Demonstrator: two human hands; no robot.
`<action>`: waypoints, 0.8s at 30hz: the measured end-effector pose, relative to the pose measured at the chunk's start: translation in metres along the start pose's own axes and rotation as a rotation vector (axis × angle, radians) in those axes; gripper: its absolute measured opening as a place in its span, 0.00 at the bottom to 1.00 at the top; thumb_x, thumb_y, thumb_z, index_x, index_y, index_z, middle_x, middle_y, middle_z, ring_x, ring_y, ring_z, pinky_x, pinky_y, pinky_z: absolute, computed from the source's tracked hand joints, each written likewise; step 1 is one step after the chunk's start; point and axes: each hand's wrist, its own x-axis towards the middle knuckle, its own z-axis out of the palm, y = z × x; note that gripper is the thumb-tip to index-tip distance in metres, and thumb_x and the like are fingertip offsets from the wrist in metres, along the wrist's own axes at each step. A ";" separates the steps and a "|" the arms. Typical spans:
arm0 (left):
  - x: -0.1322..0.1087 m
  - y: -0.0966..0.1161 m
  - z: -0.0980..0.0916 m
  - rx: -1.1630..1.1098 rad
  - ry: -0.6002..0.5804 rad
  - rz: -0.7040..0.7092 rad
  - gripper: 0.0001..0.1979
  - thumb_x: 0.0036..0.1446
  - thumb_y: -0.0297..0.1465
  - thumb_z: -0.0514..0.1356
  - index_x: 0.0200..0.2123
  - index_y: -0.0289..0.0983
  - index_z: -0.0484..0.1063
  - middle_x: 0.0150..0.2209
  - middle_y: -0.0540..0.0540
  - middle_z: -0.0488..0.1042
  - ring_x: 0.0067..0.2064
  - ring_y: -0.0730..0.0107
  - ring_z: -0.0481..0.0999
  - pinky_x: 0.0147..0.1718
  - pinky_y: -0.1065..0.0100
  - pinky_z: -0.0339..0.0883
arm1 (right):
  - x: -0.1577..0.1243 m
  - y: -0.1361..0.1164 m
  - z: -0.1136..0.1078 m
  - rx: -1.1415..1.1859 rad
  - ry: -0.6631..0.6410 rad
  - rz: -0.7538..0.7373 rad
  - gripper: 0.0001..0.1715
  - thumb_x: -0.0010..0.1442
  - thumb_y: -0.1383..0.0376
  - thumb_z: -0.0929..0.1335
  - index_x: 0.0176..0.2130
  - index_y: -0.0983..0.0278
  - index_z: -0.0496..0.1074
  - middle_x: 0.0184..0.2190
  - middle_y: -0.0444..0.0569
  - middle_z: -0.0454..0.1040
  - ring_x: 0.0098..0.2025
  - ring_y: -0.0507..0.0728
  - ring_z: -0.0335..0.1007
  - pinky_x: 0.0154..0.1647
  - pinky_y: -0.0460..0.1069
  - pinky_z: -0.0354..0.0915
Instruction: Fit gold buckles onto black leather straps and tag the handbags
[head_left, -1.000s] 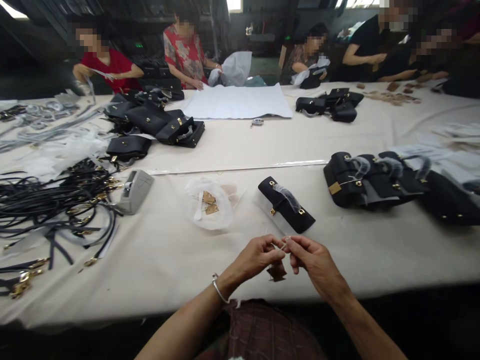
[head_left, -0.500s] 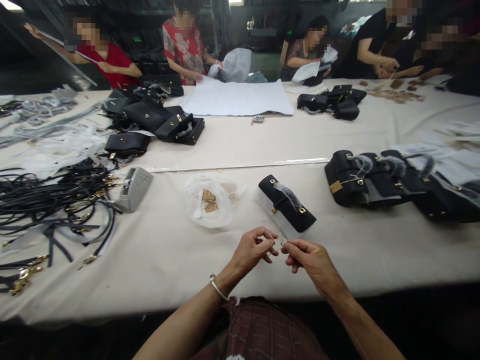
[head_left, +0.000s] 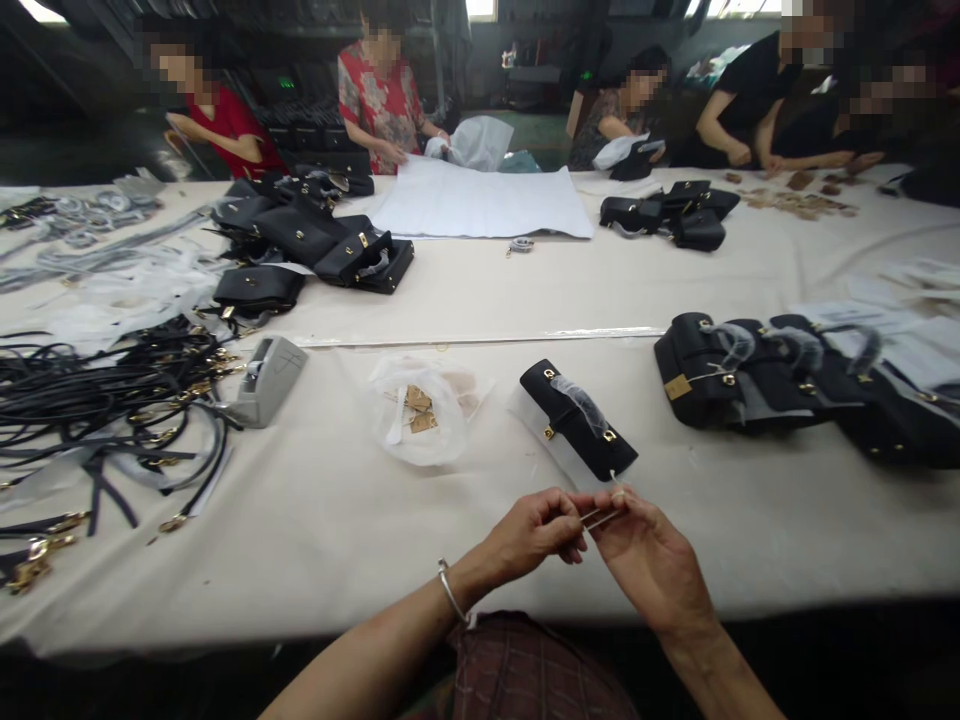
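A thin pale string (head_left: 600,518) stretches between my two hands, close to the table's front edge. My left hand (head_left: 541,532) is closed with its fingers pinched on the string. My right hand (head_left: 654,550) has its palm turned partly up, and its fingertips grip the string's other end. Just beyond them lies a black handbag (head_left: 576,418) with gold fittings and a clear-wrapped handle, resting on a whitish sheet. To its left sits an open plastic bag (head_left: 382,440) with several brown tags (head_left: 421,408) inside.
Several black handbags (head_left: 701,385) stand at the right, one with a brown tag (head_left: 677,387). A grey tape dispenser (head_left: 271,385) and a heap of black straps (head_left: 112,380) lie left. More bags (head_left: 300,235) and white sheets (head_left: 487,200) lie farther back; several people work across the table.
My hands have shifted slightly right and nearer my body. The right hand has turned its palm up, and the string now shows taut between them. Across the table, the left co-worker's raised arm has come down.
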 end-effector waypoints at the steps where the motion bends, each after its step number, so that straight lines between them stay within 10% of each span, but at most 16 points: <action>1: 0.000 0.001 -0.001 0.034 -0.006 0.007 0.17 0.55 0.44 0.64 0.32 0.36 0.68 0.32 0.45 0.76 0.33 0.69 0.76 0.35 0.68 0.70 | 0.001 -0.001 -0.002 0.028 0.021 -0.007 0.11 0.45 0.60 0.79 0.27 0.59 0.76 0.27 0.41 0.75 0.36 0.55 0.73 0.46 0.51 0.71; 6: 0.025 0.030 -0.032 0.539 0.165 0.273 0.11 0.62 0.35 0.58 0.45 0.38 0.74 0.44 0.42 0.78 0.46 0.61 0.77 0.49 0.61 0.69 | 0.003 -0.002 -0.016 -0.141 0.044 0.023 0.18 0.47 0.55 0.79 0.27 0.62 0.72 0.23 0.39 0.66 0.18 0.45 0.51 0.16 0.41 0.56; 10: 0.088 0.079 -0.068 0.989 0.151 0.576 0.23 0.60 0.26 0.59 0.59 0.38 0.66 0.65 0.38 0.63 0.68 0.58 0.59 0.66 0.58 0.49 | 0.009 0.009 -0.022 -0.334 0.035 0.105 0.21 0.48 0.53 0.79 0.29 0.65 0.72 0.23 0.40 0.67 0.16 0.42 0.45 0.14 0.41 0.41; 16: 0.162 0.113 -0.088 1.336 -0.109 0.355 0.12 0.62 0.36 0.61 0.47 0.42 0.75 0.49 0.42 0.78 0.54 0.55 0.74 0.53 0.63 0.63 | 0.044 0.017 -0.025 -0.524 0.113 0.037 0.25 0.45 0.50 0.79 0.30 0.67 0.74 0.21 0.41 0.69 0.15 0.42 0.46 0.16 0.41 0.40; 24: 0.133 0.090 -0.066 1.397 0.124 0.186 0.15 0.64 0.43 0.55 0.39 0.38 0.72 0.36 0.41 0.77 0.41 0.55 0.76 0.41 0.63 0.64 | 0.121 -0.030 -0.035 -0.593 0.229 -0.103 0.21 0.53 0.54 0.76 0.36 0.69 0.75 0.24 0.42 0.71 0.16 0.44 0.48 0.14 0.42 0.40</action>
